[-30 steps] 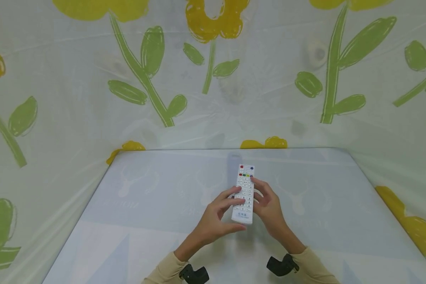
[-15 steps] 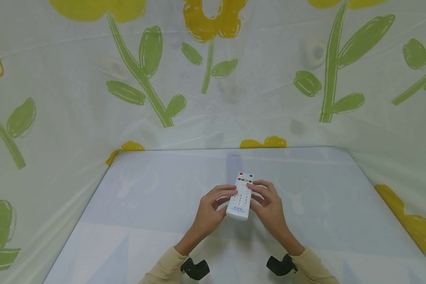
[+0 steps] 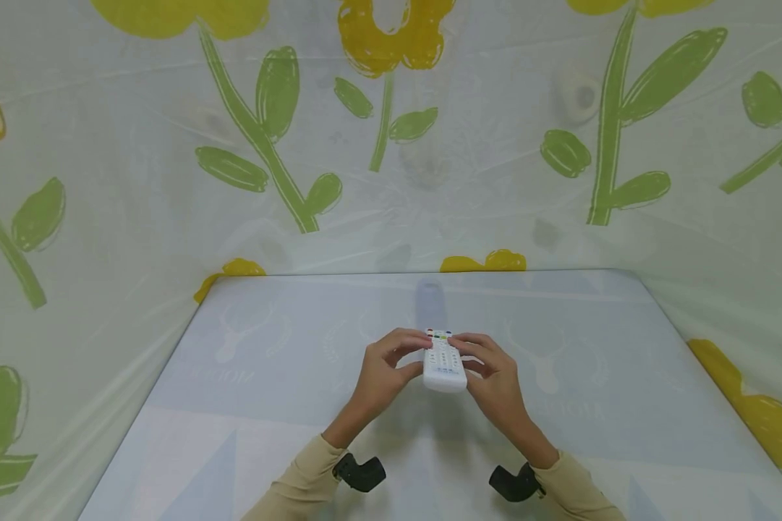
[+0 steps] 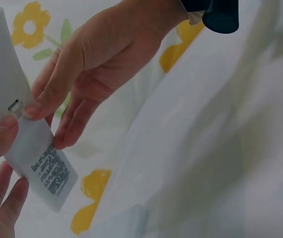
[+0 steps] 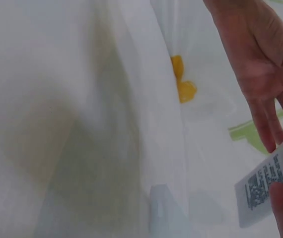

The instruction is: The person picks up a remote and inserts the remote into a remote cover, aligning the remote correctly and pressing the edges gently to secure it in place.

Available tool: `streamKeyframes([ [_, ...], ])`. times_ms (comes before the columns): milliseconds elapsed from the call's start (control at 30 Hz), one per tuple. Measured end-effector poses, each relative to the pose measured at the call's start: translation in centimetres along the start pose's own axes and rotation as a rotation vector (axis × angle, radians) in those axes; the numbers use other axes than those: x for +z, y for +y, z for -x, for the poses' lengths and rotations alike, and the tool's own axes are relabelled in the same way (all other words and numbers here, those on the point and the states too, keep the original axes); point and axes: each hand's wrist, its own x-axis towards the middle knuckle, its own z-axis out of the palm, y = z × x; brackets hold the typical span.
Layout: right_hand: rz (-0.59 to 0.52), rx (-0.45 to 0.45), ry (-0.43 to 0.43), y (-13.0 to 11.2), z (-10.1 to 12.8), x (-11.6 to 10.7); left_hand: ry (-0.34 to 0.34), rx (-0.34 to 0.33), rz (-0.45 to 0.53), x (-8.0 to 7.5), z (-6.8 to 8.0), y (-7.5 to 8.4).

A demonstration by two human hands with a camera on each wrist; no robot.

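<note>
A white remote control point(image 3: 444, 365) is held above the table between both hands, its keys facing up and strongly foreshortened in the head view. My left hand point(image 3: 380, 376) grips its left side, fingertips over the key face. On the opposite side my right hand point(image 3: 498, 380) grips it, fingers likewise bent over the top. In the left wrist view the back of the remote point(image 4: 37, 158) shows a printed label and a small latch point(image 4: 15, 106), with both thumbs close to that latch. The right wrist view catches only the labelled end of the remote point(image 5: 258, 191).
A pale table point(image 3: 234, 376) lies beneath the hands. On it, beyond the remote, is a pale blue elongated shape point(image 3: 430, 302), its kind unclear. Flower-patterned cloth point(image 3: 482, 181) hangs behind and at both sides. Dark wrist cameras point(image 3: 359, 473) sit on both wrists.
The remote has come lower and nearer, tilting so its key face appears shorter. My left hand has shifted from across its lower keys to its left side; my right hand stays on the right side.
</note>
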Motion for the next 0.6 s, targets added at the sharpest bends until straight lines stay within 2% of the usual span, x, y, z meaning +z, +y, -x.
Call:
streamKeyframes([
  [200,0.02,-0.011,-0.004,-0.2,-0.4,-0.1,-0.017,0.003,0.005,0.0,-0.6,2.4],
  [433,0.056,-0.006,-0.013,-0.4,-0.8,-0.3,-0.005,0.008,0.016,-0.1,-0.8,2.5],
  [600,0.094,-0.005,-0.01,-0.5,-0.9,-0.3,0.007,0.04,0.036,-0.1,-0.9,2.5],
])
